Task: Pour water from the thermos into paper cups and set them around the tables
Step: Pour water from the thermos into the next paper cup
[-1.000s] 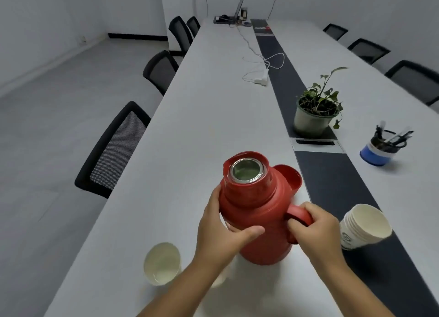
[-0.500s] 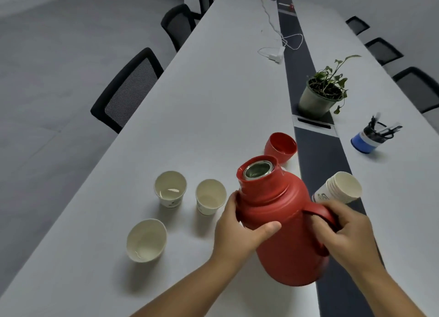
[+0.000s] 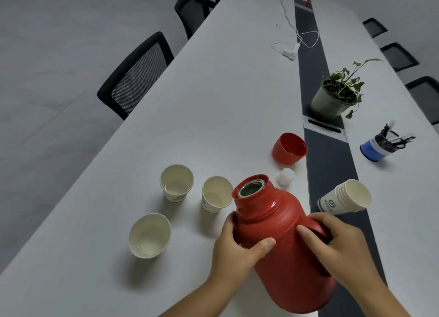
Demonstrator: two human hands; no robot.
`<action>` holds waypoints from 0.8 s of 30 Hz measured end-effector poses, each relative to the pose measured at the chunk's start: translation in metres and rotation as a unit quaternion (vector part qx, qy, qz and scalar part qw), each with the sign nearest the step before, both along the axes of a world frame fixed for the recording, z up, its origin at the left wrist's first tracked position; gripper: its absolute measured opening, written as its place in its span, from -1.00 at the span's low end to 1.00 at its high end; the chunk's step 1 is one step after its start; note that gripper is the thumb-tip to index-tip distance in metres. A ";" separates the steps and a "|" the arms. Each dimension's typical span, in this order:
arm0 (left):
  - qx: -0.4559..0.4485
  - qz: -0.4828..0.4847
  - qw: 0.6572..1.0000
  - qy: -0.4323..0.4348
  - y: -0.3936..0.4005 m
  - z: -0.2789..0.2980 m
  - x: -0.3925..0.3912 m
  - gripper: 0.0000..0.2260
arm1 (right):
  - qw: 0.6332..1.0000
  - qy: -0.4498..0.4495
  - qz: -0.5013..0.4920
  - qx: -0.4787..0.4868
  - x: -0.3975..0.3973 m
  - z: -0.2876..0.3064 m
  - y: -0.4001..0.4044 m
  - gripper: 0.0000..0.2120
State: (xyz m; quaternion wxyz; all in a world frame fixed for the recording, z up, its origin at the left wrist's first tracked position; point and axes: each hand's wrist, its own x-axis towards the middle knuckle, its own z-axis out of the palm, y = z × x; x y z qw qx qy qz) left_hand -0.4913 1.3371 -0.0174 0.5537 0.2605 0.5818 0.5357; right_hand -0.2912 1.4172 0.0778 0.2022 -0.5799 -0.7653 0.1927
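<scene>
My left hand [image 3: 234, 247] and right hand [image 3: 342, 247] grip the tilted thermos [image 3: 282, 240]; its handle hides under my right palm. Its mouth leans toward three cups [image 3: 217, 194] on the long white table [image 3: 213, 102], chairs [image 3: 137, 74] alongside.

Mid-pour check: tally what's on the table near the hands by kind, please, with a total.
Thermos: 1
Red thermos cap: 1
White stopper: 1
Single paper cups, standing: 3
Stack of paper cups, lying on its side: 1
Potted plant: 1
Pen holder: 1
Total: 9
</scene>
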 end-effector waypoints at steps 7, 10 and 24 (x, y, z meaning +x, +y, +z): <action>-0.010 0.013 0.999 -0.036 -0.002 -0.011 0.001 -0.20 | 1.000 -0.019 0.001 -0.025 -0.006 -0.005 0.010 -0.75; -0.020 0.016 0.998 -0.057 -0.002 -0.013 0.004 -0.24 | 0.999 -0.032 0.015 -0.030 -0.009 -0.005 0.017 -0.77; -0.024 0.032 0.997 -0.072 -0.002 -0.018 0.004 -0.34 | 0.995 -0.075 0.049 -0.053 -0.018 -0.003 0.032 -0.82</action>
